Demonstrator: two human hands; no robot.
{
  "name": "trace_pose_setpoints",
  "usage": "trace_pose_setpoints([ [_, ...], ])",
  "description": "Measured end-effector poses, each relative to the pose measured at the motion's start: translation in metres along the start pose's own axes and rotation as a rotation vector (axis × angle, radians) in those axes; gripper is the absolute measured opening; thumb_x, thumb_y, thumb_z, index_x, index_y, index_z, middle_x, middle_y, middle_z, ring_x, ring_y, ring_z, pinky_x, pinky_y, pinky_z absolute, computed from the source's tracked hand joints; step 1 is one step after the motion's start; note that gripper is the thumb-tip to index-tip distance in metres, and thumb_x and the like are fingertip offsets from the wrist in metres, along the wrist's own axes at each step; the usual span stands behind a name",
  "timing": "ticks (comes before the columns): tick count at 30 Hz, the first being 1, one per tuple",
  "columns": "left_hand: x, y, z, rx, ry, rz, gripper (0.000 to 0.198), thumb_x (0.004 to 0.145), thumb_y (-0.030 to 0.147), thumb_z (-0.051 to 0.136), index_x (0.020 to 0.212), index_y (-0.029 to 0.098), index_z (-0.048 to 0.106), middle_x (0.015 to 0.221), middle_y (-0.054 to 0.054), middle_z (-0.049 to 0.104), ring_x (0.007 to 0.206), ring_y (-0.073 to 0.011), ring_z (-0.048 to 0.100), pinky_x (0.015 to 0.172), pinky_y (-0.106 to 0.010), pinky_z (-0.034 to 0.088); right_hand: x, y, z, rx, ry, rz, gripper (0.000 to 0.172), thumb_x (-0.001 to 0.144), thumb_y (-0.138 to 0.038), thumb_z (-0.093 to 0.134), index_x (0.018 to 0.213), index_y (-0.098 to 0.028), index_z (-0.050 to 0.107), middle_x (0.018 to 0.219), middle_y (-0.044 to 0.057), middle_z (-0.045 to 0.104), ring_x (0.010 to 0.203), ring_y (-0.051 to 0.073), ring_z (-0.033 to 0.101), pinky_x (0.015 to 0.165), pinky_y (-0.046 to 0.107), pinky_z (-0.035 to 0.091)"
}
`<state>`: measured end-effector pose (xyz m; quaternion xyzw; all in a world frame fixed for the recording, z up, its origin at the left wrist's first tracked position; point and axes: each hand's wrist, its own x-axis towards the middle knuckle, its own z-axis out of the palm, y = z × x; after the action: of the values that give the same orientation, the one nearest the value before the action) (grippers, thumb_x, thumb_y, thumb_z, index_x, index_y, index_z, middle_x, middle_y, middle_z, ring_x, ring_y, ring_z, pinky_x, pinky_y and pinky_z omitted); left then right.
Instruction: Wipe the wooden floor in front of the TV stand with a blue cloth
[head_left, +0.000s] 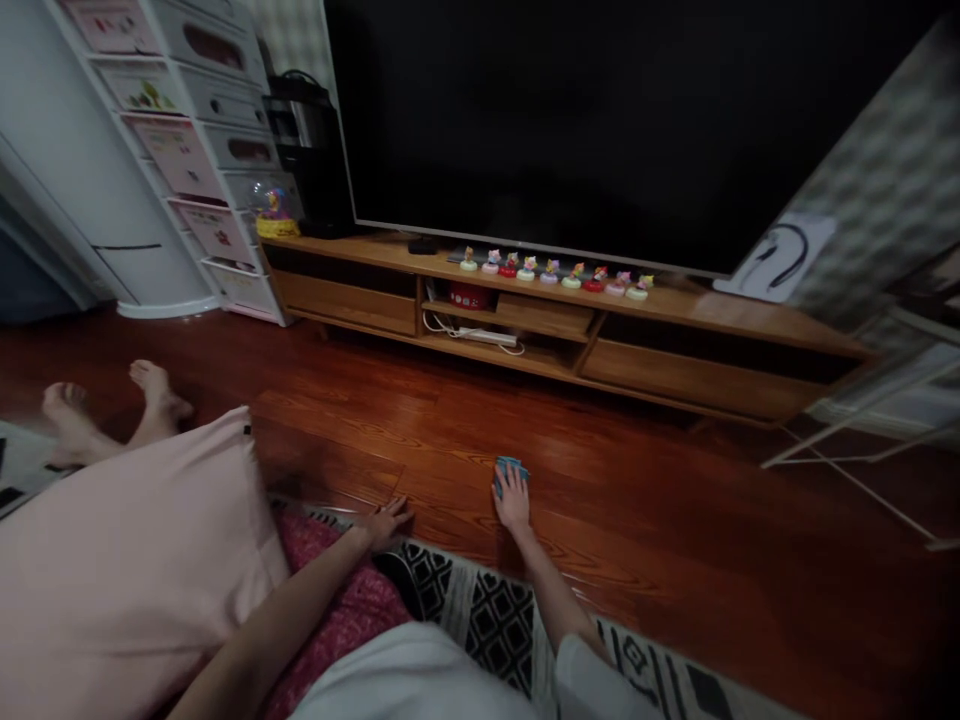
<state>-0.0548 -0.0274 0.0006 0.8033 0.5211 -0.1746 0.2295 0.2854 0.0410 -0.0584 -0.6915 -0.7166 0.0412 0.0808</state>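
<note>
A broad floor of glossy red-brown wood (637, 500) is seen across the middle of the view. Above it, a very large, flat, black television (585, 120) with a thin pale frame is supported on a long, low stand of brown wood (337, 300). The near part of the floor is covered by a black, white and grey patterned rug (502, 625). At the far left, a tall white-and-pink drawer tower (229, 150) is placed beside the stand. The lower left corner is filled by a large, pale pink fabric pillow (135, 570). On the stand's left end, an upright black appliance with a silver band (311, 150) is set.

The left hand (386, 522) is laid palm down at the rug's edge, its fingers somewhat spread over the floor. The right hand (512, 497) is held flat, fingers extended, on top of a small blue cloth (502, 464). The cloth is pressed to the bare floor between stand and rug, partly hidden by the fingers. Smallest of all, nine colourful plastic-looking figurines (551, 271) on round bases are lined up along the stand's front edge.
</note>
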Motion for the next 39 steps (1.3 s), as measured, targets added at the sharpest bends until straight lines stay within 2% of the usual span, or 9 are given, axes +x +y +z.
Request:
trace_pose_setpoints([
  [5, 0.015, 0.015, 0.003, -0.062, 0.011, -0.022, 0.076, 0.085, 0.035, 0.061, 0.155, 0.036, 0.031, 0.167, -0.010, 0.008, 0.150, -0.0364, 0.010, 0.112, -0.065, 0.026, -0.009, 0.106, 0.000, -0.010, 0.193, 0.302, 0.065, 0.099, -0.050, 0.013, 0.153, -0.023, 0.039, 0.160, 0.011, 0.034, 0.149, 0.028, 0.025, 0.117, 0.051, 0.022],
  [8, 0.026, 0.040, 0.004, -0.076, -0.008, -0.015, 0.078, 0.084, 0.038, 0.064, 0.154, 0.039, 0.031, 0.167, -0.010, 0.004, 0.150, -0.0401, 0.004, 0.107, -0.076, 0.020, -0.021, 0.127, 0.007, 0.030, 0.388, 0.435, 0.072, 0.098, -0.054, 0.010, 0.152, -0.018, 0.040, 0.156, 0.018, 0.039, 0.148, 0.034, 0.026, 0.113, 0.058, 0.026],
  [11, 0.036, 0.070, 0.000, -0.089, -0.054, 0.059, 0.081, 0.082, 0.045, 0.067, 0.154, 0.044, 0.028, 0.167, -0.009, -0.002, 0.149, -0.0434, -0.001, 0.100, -0.085, 0.014, -0.026, 0.104, 0.016, 0.070, 0.524, 0.499, 0.070, 0.098, -0.050, 0.012, 0.154, -0.017, 0.037, 0.155, 0.023, 0.039, 0.147, 0.039, 0.025, 0.108, 0.067, 0.025],
  [13, 0.042, 0.086, -0.003, -0.089, -0.071, 0.085, 0.084, 0.081, 0.049, 0.068, 0.154, 0.044, 0.027, 0.167, -0.009, -0.004, 0.149, -0.0452, -0.003, 0.096, -0.088, 0.013, -0.024, 0.072, 0.021, 0.064, 0.471, 0.453, 0.067, 0.098, -0.046, 0.015, 0.154, -0.017, 0.037, 0.156, 0.023, 0.038, 0.147, 0.039, 0.024, 0.109, 0.067, 0.024],
  [19, 0.062, 0.101, -0.007, -0.084, -0.107, 0.063, 0.093, 0.067, 0.060, 0.080, 0.149, 0.044, 0.040, 0.167, -0.012, 0.004, 0.146, -0.0534, 0.005, 0.090, -0.088, 0.024, -0.012, -0.016, 0.030, 0.020, 0.112, -0.081, 0.057, 0.098, -0.040, 0.034, 0.154, -0.028, 0.036, 0.163, 0.006, 0.029, 0.151, 0.027, 0.021, 0.119, 0.049, 0.021],
  [24, 0.071, 0.107, -0.008, -0.043, -0.129, 0.006, 0.094, 0.063, 0.056, 0.086, 0.146, 0.050, 0.041, 0.167, -0.010, 0.008, 0.145, -0.0553, 0.011, 0.088, -0.089, 0.025, 0.032, -0.023, 0.026, 0.002, 0.072, -0.322, 0.057, 0.098, -0.035, 0.038, 0.155, -0.032, 0.032, 0.164, 0.002, 0.028, 0.150, 0.021, 0.021, 0.120, 0.043, 0.019],
  [31, 0.071, 0.116, -0.006, 0.019, -0.091, -0.078, 0.105, 0.064, 0.020, 0.089, 0.145, 0.057, 0.034, 0.166, -0.007, 0.014, 0.145, -0.0518, 0.014, 0.090, -0.087, 0.028, 0.080, 0.071, -0.009, -0.064, 0.040, 0.119, 0.058, 0.099, -0.035, 0.026, 0.155, -0.023, 0.033, 0.163, 0.006, 0.030, 0.150, 0.023, 0.021, 0.119, 0.041, 0.020],
  [36, 0.076, 0.114, -0.012, -0.030, -0.160, -0.066, 0.108, 0.060, 0.035, 0.094, 0.145, 0.059, 0.032, 0.167, -0.007, 0.009, 0.144, -0.0555, 0.012, 0.086, -0.090, 0.027, 0.037, 0.165, -0.023, -0.048, 0.149, 0.473, 0.063, 0.098, -0.039, 0.021, 0.155, -0.017, 0.034, 0.160, 0.013, 0.034, 0.149, 0.029, 0.023, 0.116, 0.048, 0.025],
  [39, 0.079, 0.112, -0.015, -0.018, -0.203, -0.068, 0.112, 0.056, 0.040, 0.096, 0.147, 0.056, 0.032, 0.167, -0.010, 0.008, 0.144, -0.0560, 0.013, 0.087, -0.089, 0.028, -0.001, 0.190, -0.021, -0.041, 0.225, 0.588, 0.064, 0.098, -0.040, 0.019, 0.155, -0.014, 0.033, 0.159, 0.016, 0.034, 0.148, 0.032, 0.022, 0.114, 0.052, 0.025],
])
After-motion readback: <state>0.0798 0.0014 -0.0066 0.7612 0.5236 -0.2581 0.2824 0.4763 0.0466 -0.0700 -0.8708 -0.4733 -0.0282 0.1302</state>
